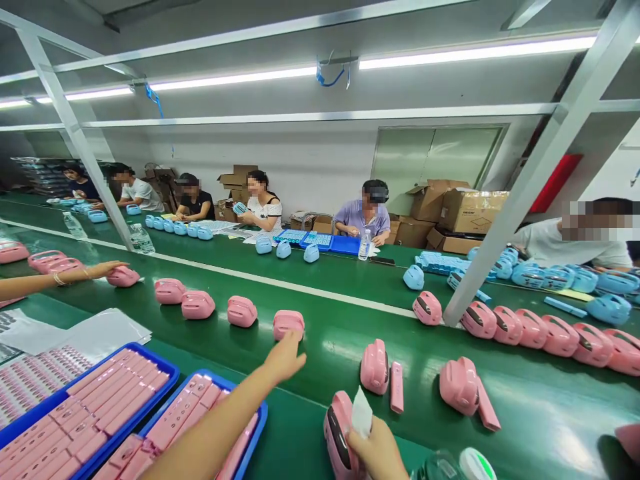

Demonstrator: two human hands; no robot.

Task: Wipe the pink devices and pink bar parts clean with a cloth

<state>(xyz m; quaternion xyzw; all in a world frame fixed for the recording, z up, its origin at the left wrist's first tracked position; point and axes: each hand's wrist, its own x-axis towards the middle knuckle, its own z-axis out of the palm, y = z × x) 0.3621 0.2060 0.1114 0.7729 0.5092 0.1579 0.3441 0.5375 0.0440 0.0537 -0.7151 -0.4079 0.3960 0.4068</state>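
My left hand point(285, 360) reaches over the green belt, its fingertips on a rounded pink plastic casing point(289, 321) and its thumb held apart. At the near edge, my right hand point(379, 448) pinches a white wipe point(362, 413). That hand is beside another pink casing point(338, 427), which has a handle and a dark front panel; whether the fingers also grip it is hidden. Ahead of it stands a pink casing point(375, 367) with a loose pink strip point(397, 388) alongside. Farther right, a pink casing point(459, 385) has another strip point(488, 405) leaning close by.
Blue trays point(173, 373) of pink strips lie at lower left near printed sheets point(107, 327). A co-worker's hand point(107, 269) touches a pink casing at left. A bottle with a white-green cap point(476, 465) stands at lower right. Metal posts point(533, 167) rise from the belt. Several people work opposite with blue casings point(311, 253).
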